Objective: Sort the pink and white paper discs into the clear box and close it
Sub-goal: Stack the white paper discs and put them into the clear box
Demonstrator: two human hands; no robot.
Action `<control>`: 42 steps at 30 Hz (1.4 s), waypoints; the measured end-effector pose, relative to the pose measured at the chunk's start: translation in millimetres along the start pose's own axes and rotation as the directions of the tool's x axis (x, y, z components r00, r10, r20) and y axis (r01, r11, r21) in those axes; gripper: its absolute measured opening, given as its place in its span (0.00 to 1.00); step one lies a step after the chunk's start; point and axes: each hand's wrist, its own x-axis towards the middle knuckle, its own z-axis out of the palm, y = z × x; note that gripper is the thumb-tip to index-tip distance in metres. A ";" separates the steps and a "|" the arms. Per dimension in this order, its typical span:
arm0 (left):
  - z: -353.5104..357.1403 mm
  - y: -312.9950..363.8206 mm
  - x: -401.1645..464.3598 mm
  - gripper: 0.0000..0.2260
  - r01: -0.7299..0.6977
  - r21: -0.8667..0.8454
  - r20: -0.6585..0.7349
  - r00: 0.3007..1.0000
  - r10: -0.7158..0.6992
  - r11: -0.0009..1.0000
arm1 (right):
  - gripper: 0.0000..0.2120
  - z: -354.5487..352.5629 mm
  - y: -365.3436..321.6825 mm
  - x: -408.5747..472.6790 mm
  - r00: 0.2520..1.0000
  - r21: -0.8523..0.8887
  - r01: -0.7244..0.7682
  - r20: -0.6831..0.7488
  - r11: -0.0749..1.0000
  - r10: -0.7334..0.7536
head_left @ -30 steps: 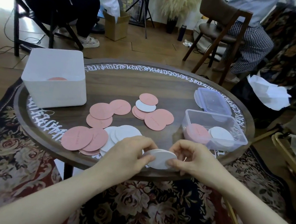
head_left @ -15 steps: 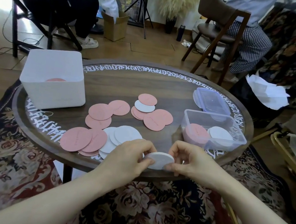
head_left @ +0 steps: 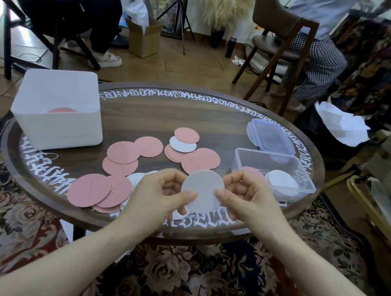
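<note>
Both hands hold one white disc [head_left: 202, 190] upright above the table's near edge: my left hand [head_left: 159, 194] pinches its left rim, my right hand [head_left: 245, 198] its right rim. The clear box [head_left: 244, 156] stands open at the right, with a pink disc and a white disc [head_left: 282, 182] inside. Its clear lid [head_left: 270, 138] lies flat behind it. Loose pink discs [head_left: 122, 152] and a white disc [head_left: 182, 144] lie spread over the middle. Another pink pile [head_left: 89, 190] sits at the near left, over partly hidden white discs.
A white opaque bin [head_left: 56, 124] with a pink disc inside stands at the table's left. The round wooden table [head_left: 159, 114] has white lettering around its rim. Two seated people on chairs are behind it, with a cardboard box and a tripod on the floor.
Both hands lifted the white disc from the near table edge and tilted it up so its face shows. The discs on the table and the box stayed put.
</note>
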 end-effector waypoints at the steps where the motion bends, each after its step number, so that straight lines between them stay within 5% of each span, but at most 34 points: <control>1: -1.6 0.5 1.1 0.05 -0.034 0.105 0.017 0.999 0.033 0.994 | 0.06 -2.9 -3.1 1.4 1.000 -0.046 0.015 -0.025 0.999 -0.017; 3: -10.4 -1.4 3.5 0.10 -0.110 0.470 0.060 0.994 0.093 0.876 | 0.07 -18.3 -12.1 6.9 0.991 -0.128 0.025 -0.127 0.991 -0.042; 5: -24.0 -4.2 6.3 0.20 -0.179 0.816 0.074 0.975 0.208 0.549 | 0.06 -44.4 -22.1 13.2 0.956 -0.239 0.012 -0.283 0.971 -0.081; 6: -30.4 -7.9 8.8 0.25 -0.192 0.893 0.094 0.964 0.248 0.407 | 0.05 -59.9 -25.5 15.9 0.927 -0.300 -0.006 -0.359 0.954 -0.108; 8: -39.1 -11.7 12.6 0.33 -0.148 0.943 0.104 0.982 0.157 0.298 | 0.05 -89.8 -26.4 21.0 0.856 -0.381 -0.056 -0.494 0.923 -0.152; 12: -45.4 -17.9 13.6 0.36 -0.103 0.954 0.131 0.988 -0.083 0.280 | 0.07 -126.7 -8.9 34.6 0.782 -0.445 -0.193 -0.608 0.874 -0.137; 20: -42.4 -17.0 13.7 0.34 -0.100 0.958 0.137 0.983 -0.122 0.270 | 0.03 -135.6 16.6 47.9 0.807 -0.563 -0.384 -0.590 0.732 -0.030; 29: -44.0 -19.6 11.8 0.29 -0.101 0.962 0.131 0.986 -0.105 0.255 | 0.03 -126.4 19.6 49.6 0.815 -0.799 -0.509 -0.567 0.321 -0.117; 33: -44.9 -18.9 11.6 0.29 -0.105 0.957 0.137 0.985 -0.102 0.270 | 0.06 -126.2 19.3 53.3 0.814 -0.810 -0.533 -0.570 0.246 -0.113; 37: -47.3 -18.7 11.7 0.30 -0.103 0.953 0.141 0.983 -0.118 0.284 | 0.04 -116.0 13.1 53.0 0.833 -0.845 -0.399 -0.496 0.355 -0.246; 42: -52.7 -18.6 12.8 0.33 -0.073 0.953 0.120 0.982 -0.145 0.294 | 0.03 -54.6 -5.2 48.4 0.891 -0.841 0.074 -0.185 0.535 -0.414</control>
